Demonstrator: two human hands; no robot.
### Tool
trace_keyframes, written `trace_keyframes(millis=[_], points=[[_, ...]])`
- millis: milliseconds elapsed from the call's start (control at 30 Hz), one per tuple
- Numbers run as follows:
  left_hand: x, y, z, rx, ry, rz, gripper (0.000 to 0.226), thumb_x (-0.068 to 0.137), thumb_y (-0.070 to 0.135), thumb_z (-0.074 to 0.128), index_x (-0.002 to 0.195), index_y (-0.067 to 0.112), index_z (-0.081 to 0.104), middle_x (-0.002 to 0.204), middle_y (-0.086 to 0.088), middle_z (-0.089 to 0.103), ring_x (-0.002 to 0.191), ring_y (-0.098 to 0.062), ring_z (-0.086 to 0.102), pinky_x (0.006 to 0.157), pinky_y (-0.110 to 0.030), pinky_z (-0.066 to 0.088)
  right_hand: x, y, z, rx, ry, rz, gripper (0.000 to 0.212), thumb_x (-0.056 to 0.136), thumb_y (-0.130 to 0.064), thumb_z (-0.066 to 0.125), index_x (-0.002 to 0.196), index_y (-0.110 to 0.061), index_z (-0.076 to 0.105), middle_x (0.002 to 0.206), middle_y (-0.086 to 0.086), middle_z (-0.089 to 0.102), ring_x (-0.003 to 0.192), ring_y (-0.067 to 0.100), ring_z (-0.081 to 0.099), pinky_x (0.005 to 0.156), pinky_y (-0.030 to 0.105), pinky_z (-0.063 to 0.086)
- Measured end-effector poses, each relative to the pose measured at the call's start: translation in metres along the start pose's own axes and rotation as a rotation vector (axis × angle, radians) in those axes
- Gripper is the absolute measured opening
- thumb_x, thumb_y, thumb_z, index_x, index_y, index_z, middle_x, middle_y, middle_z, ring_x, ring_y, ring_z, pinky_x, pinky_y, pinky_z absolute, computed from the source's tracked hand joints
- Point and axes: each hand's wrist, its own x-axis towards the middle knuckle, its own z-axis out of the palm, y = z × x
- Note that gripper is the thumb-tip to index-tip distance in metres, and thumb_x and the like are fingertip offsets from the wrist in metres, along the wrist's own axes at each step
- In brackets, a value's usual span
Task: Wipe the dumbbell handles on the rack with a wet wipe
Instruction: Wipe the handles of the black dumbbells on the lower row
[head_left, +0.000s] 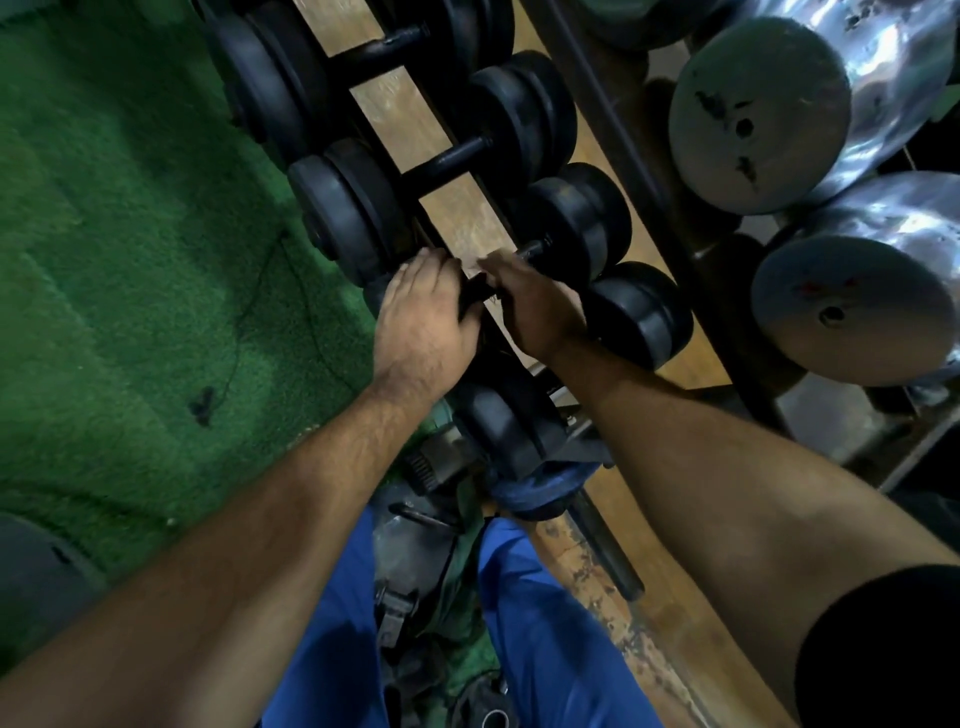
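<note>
I see the rack running diagonally, dumbbells lying across it in a row. Left of the rack is the mat; right of it sit large metal weights. My left hand and right hand rest side by side on the rack's near dumbbell handle.
</note>
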Motion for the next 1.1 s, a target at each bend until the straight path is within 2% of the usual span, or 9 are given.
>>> trace_keyframes(millis=[167, 300, 400, 467, 533, 600, 700, 900, 1100], points=[[-0.006, -0.005, -0.006, 0.05, -0.061, -0.058, 0.073, 0.089, 0.045, 0.056, 0.147, 0.006, 0.037, 0.157, -0.011, 0.033, 0.147, -0.025, 0.026, 0.122, -0.037, 0.015, -0.002, -0.017, 0.0, -0.054, -0.127, -0.157, 0.054, 0.086, -0.038, 0.042, 0.138, -0.025, 0.05, 0.141, -0.003, 0.053, 0.112, 0.028, 0.063, 0.08, 0.036, 0.052], [-0.004, -0.005, -0.01, 0.1, -0.117, -0.048, 0.079, 0.09, 0.05, 0.054, 0.151, 0.008, 0.03, 0.16, -0.01, 0.026, 0.148, -0.023, 0.021, 0.123, -0.035, 0.013, 0.012, 0.011, 0.002, 0.015, -0.148, -0.231, 0.052, 0.098, -0.058, 0.027, 0.131, -0.028, 0.053, 0.126, -0.004, 0.058, 0.11, 0.021, 0.063, 0.089, 0.043, 0.052], [-0.004, -0.004, -0.01, 0.118, -0.129, -0.046, 0.079, 0.091, 0.051, 0.053, 0.152, 0.008, 0.027, 0.161, -0.009, 0.024, 0.149, -0.023, 0.019, 0.123, -0.035, 0.012, 0.009, 0.005, -0.001, -0.017, -0.13, -0.223, 0.041, 0.093, -0.04, 0.044, 0.132, -0.029, 0.05, 0.129, 0.0, 0.056, 0.104, 0.027, 0.065, 0.083, 0.039, 0.054], [-0.004, -0.002, -0.011, 0.122, -0.132, -0.058, 0.079, 0.091, 0.05, 0.052, 0.152, 0.008, 0.027, 0.161, -0.009, 0.023, 0.149, -0.022, 0.019, 0.123, -0.035, 0.012, 0.004, -0.004, -0.002, -0.096, -0.148, -0.285, 0.051, 0.088, -0.028, 0.053, 0.139, -0.028, 0.049, 0.142, 0.0, 0.052, 0.107, 0.029, 0.063, 0.077, 0.035, 0.051], [-0.003, 0.0, -0.012, 0.117, -0.138, -0.073, 0.078, 0.091, 0.05, 0.054, 0.152, 0.008, 0.028, 0.16, -0.009, 0.025, 0.149, -0.023, 0.02, 0.123, -0.036, 0.013, 0.005, 0.004, -0.002, -0.054, -0.134, -0.294, 0.051, 0.091, -0.03, 0.045, 0.141, -0.025, 0.052, 0.145, -0.002, 0.051, 0.115, 0.022, 0.06, 0.088, 0.032, 0.049], [-0.003, 0.002, -0.013, 0.131, -0.143, -0.074, 0.078, 0.09, 0.05, 0.054, 0.151, 0.007, 0.029, 0.16, -0.01, 0.026, 0.149, -0.024, 0.021, 0.122, -0.036, 0.014, 0.013, 0.027, 0.006, 0.069, -0.073, -0.164, 0.048, 0.096, -0.038, 0.033, 0.14, -0.034, 0.053, 0.144, -0.006, 0.052, 0.126, 0.022, 0.056, 0.105, 0.036, 0.045], [-0.003, 0.003, -0.013, 0.168, -0.131, -0.069, 0.078, 0.09, 0.05, 0.054, 0.15, 0.006, 0.031, 0.159, -0.01, 0.028, 0.148, -0.024, 0.022, 0.122, -0.037, 0.015, 0.014, 0.043, 0.024, 0.04, 0.044, -0.047, 0.053, 0.096, -0.063, 0.02, 0.138, -0.046, 0.046, 0.151, -0.017, 0.042, 0.134, 0.016, 0.05, 0.109, 0.04, 0.042], [0.004, 0.005, -0.016, 0.227, -0.138, -0.017, 0.074, 0.087, 0.049, 0.057, 0.146, 0.007, 0.039, 0.154, -0.011, 0.037, 0.147, -0.024, 0.024, 0.122, -0.038, 0.014, -0.003, 0.024, 0.026, -0.122, 0.312, 0.153, 0.048, 0.096, -0.032, 0.031, 0.141, -0.037, 0.048, 0.155, -0.012, 0.038, 0.103, 0.03, 0.066, 0.083, 0.044, 0.055], [0.005, 0.004, -0.013, 0.151, -0.159, -0.039, 0.074, 0.088, 0.047, 0.056, 0.147, 0.008, 0.037, 0.156, -0.011, 0.033, 0.147, -0.024, 0.023, 0.122, -0.037, 0.015, 0.0, 0.015, 0.033, 0.143, 0.506, 0.272, 0.043, 0.097, -0.022, 0.052, 0.139, -0.028, 0.057, 0.15, -0.011, 0.046, 0.125, 0.01, 0.057, 0.096, 0.026, 0.045]])
